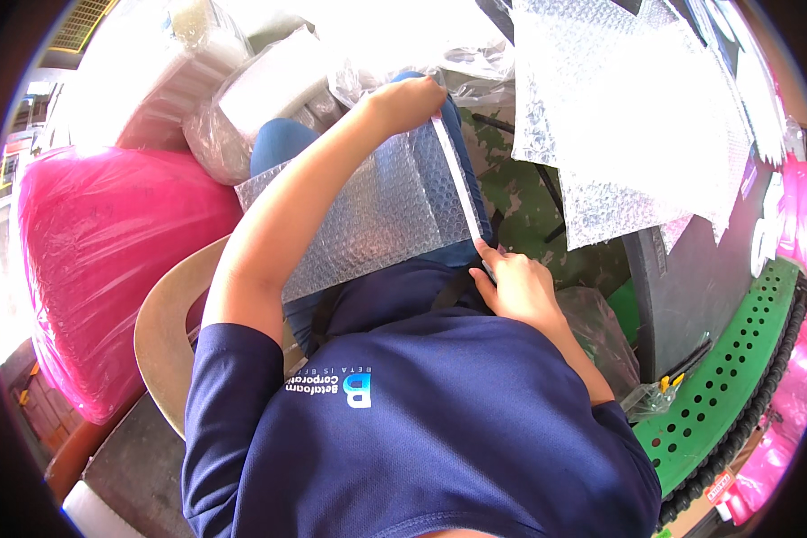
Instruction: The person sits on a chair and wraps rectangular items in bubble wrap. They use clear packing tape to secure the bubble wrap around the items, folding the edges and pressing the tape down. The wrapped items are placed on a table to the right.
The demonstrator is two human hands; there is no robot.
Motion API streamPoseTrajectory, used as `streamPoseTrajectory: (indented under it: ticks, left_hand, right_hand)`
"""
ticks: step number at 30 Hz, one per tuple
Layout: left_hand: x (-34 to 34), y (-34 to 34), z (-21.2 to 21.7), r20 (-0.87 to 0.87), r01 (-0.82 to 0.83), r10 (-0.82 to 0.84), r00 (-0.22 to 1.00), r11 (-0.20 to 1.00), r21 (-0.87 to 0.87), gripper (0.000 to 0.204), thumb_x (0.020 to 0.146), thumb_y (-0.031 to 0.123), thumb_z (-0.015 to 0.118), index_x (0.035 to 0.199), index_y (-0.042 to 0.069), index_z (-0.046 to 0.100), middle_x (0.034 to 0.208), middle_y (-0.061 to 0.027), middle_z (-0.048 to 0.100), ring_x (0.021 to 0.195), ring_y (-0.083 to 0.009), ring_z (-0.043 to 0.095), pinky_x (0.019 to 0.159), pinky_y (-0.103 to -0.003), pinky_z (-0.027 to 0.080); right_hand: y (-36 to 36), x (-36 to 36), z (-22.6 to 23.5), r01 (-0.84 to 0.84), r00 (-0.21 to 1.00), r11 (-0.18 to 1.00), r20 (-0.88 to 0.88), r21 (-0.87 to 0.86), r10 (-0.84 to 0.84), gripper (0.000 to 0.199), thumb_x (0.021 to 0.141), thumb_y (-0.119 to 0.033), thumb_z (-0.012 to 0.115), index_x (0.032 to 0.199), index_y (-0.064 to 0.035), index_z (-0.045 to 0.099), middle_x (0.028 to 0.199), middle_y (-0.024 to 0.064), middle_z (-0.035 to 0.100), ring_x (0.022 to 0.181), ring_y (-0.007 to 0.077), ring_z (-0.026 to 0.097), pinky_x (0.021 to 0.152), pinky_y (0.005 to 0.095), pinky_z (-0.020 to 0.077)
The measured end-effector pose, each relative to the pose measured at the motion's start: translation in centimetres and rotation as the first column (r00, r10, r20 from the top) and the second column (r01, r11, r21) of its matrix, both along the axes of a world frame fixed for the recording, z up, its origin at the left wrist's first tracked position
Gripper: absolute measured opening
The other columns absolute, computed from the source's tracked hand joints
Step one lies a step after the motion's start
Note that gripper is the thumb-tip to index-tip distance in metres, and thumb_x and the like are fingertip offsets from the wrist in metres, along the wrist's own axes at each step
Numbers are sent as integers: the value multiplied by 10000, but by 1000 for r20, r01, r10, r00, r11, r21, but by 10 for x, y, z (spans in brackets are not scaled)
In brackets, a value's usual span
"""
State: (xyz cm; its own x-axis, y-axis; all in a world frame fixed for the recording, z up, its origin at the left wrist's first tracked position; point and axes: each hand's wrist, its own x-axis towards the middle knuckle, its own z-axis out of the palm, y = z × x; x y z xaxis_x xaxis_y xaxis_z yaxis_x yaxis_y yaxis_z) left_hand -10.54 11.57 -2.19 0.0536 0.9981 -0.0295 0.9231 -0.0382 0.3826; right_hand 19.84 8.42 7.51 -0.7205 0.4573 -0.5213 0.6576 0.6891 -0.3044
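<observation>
A sheet of clear bubble wrap, possibly a pouch, lies across my lap on blue trousers. A narrow white strip runs along its right side, slanting from far to near. At the strip's far end my left hand is closed, its fingertips pinching the strip. My right hand rests at the near end, index fingertip touching the strip and thumb held apart from it. The other right fingers are bent and partly hidden. Whether the strip is stuck down along its whole length, I cannot tell.
Several bubble wrap sheets are piled on a dark surface at the far right. A green perforated panel curves below it, with yellow-handled cutters on it. A pink wrapped bundle stands left, beside the beige chair.
</observation>
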Motion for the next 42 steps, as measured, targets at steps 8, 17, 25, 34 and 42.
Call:
streamPoseTrajectory:
  ticks: [8,17,25,34,42]
  left_hand:
    - [0,1,-20,-134,63,-45,990,989,136,98,816,110,648,758,44,693,779,-123,705,788,-258,711,719,-338,563]
    - [4,-1,-26,-325,119,-38,945,964,236,91,738,71,636,667,79,692,734,-77,706,737,-201,716,668,-293,573]
    - [33,-16,0,-70,-319,337,939,929,189,429,715,10,663,1118,-31,521,1004,-181,604,896,-313,651,710,-346,563]
    - [84,-56,-10,-111,-222,229,967,972,70,358,850,145,659,1120,-53,531,1153,-178,493,1077,-344,496,954,-429,440]
    - [138,-93,8,43,-394,393,918,919,1,1315,559,697,768,1504,-27,210,1563,-304,59,1466,-450,35,1087,-708,71]
  right_hand:
    - [2,5,-10,-59,993,998,-102,38,62,434,889,-289,619,1240,-34,614,724,181,657,654,344,668,597,443,532]
    - [1,-2,-2,-44,999,998,-5,33,44,435,894,-307,621,1257,-66,612,831,209,672,740,359,681,677,444,552]
    - [2,-3,-3,-28,998,999,50,25,27,447,885,-345,643,1262,-107,616,922,234,687,809,373,693,723,457,560]
    - [3,8,-22,-50,992,998,-115,25,53,429,861,-321,641,1198,-56,646,677,161,651,669,348,673,600,447,540]
    - [3,10,-26,-69,990,996,-123,61,76,336,867,-243,641,1175,-107,645,810,206,678,756,369,683,671,452,548]
